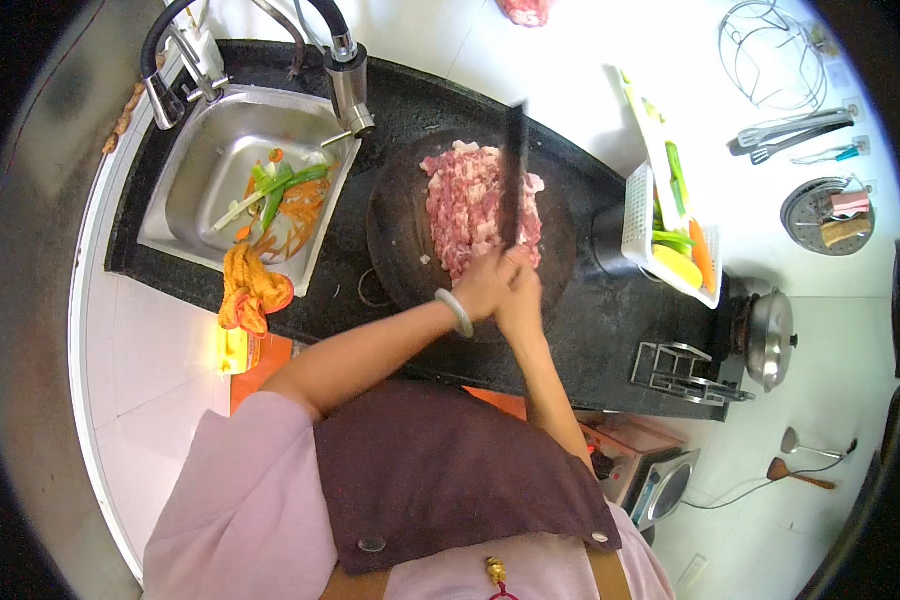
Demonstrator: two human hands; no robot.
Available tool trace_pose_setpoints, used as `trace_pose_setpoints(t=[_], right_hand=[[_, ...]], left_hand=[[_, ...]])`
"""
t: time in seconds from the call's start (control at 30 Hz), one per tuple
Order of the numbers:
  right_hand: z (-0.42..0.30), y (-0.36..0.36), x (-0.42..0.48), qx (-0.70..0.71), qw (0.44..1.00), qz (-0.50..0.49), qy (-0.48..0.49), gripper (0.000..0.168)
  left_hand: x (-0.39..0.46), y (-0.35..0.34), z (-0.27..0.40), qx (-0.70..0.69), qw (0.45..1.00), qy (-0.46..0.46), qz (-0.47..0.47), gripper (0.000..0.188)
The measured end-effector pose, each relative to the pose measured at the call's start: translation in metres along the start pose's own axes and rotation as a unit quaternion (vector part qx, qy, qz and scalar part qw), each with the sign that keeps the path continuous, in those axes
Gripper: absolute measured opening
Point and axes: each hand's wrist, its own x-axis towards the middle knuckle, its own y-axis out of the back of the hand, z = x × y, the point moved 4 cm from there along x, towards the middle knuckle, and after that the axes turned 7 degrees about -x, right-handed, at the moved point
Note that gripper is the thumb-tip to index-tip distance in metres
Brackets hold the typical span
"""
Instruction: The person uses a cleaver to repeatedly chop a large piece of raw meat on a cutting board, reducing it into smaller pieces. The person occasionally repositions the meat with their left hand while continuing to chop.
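My left hand, with a pale bangle at the wrist, and my right hand meet at the near end of a kitchen knife. Both are closed around its handle, which their fingers hide. Seen nearly edge-on and blurred, the dark blade points away from me over the right part of a heap of chopped raw meat. Pink and whitish pieces make up this heap on a round, dark chopping board. One small scrap lies apart at the left.
Left stands a steel sink with vegetable scraps and a faucet above; an orange cloth hangs over its front edge. Right are a white vegetable basket, a metal rack and a lidded pot.
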Motion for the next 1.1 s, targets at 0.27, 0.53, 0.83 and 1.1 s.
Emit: trace_pose_setpoints(t=[0.27, 0.53, 0.83, 1.1], right_hand=[[-0.028, 0.021, 0.006, -0.025, 1.000, -0.007, 0.011, 0.030], [0.002, 0.007, 0.022, 0.030, 0.981, -0.160, -0.108, 0.025], [0.030, -0.014, 0.008, 0.071, 0.979, -0.153, -0.116, 0.025], [-0.054, 0.047, -0.012, 0.012, 0.997, 0.020, 0.070, 0.019]], left_hand=[[-0.001, -0.002, 0.055, 0.037, 0.991, -0.118, 0.045, 0.065], [0.010, -0.005, 0.022, -0.117, 0.968, 0.223, -0.021, 0.069], [0.005, -0.003, -0.013, -0.078, 0.955, 0.287, -0.010, 0.062], [-0.073, 0.086, 0.003, -0.157, 0.969, 0.172, 0.076, 0.025]])
